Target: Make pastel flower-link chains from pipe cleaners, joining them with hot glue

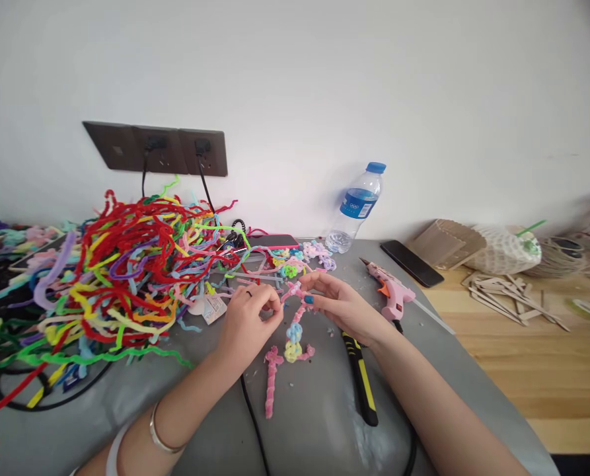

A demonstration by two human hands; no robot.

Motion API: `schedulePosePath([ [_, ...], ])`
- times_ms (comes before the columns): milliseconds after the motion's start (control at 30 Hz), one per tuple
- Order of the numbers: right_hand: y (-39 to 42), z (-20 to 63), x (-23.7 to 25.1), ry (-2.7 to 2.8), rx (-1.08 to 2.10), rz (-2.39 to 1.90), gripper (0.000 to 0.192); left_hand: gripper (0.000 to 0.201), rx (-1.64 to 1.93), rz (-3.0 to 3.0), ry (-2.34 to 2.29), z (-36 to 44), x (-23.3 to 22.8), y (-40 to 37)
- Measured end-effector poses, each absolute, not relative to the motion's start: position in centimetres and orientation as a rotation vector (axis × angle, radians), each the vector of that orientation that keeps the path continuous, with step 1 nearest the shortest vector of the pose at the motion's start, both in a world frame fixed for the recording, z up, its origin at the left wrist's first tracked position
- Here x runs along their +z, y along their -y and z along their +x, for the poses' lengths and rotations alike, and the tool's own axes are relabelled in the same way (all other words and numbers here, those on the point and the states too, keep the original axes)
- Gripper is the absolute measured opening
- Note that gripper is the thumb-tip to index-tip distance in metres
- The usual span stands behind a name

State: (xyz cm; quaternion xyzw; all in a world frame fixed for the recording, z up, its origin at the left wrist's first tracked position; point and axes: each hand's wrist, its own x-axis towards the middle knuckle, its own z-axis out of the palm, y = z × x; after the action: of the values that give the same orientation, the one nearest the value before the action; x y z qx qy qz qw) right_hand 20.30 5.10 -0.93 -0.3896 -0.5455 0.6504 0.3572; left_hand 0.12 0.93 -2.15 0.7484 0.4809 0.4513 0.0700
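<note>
A pink pipe cleaner piece (293, 289) is between my two hands, above the grey tabletop. My right hand (341, 305) pinches it between thumb and fingers. The fingers of my left hand (252, 317) close in a pinch at its left end, where the fingertips partly hide the strand. Just below lie a blue pipe cleaner flower (293, 332) and a yellow one (293, 352), in line with the pink piece; whether they are joined to it I cannot tell. A twisted pink pipe cleaner stick (271, 390) rests nearer to me.
A tangled heap of pipe cleaners (141, 264) covers the left side. Right of my hands are a yellow-black cutter (360, 380), a pink glue gun (391, 291) and a phone (412, 262). A water bottle (357, 208) leans by the wall. Wooden sticks (513, 297) lie far right.
</note>
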Motion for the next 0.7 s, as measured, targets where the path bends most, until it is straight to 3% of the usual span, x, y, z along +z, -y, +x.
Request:
schedulePosePath([
  [700,-4.97,20.14,-1.28,1.345,1.762,-0.976,0.03,0.025,1.424,2.384,-1.455,0.41,-1.66,-0.71],
])
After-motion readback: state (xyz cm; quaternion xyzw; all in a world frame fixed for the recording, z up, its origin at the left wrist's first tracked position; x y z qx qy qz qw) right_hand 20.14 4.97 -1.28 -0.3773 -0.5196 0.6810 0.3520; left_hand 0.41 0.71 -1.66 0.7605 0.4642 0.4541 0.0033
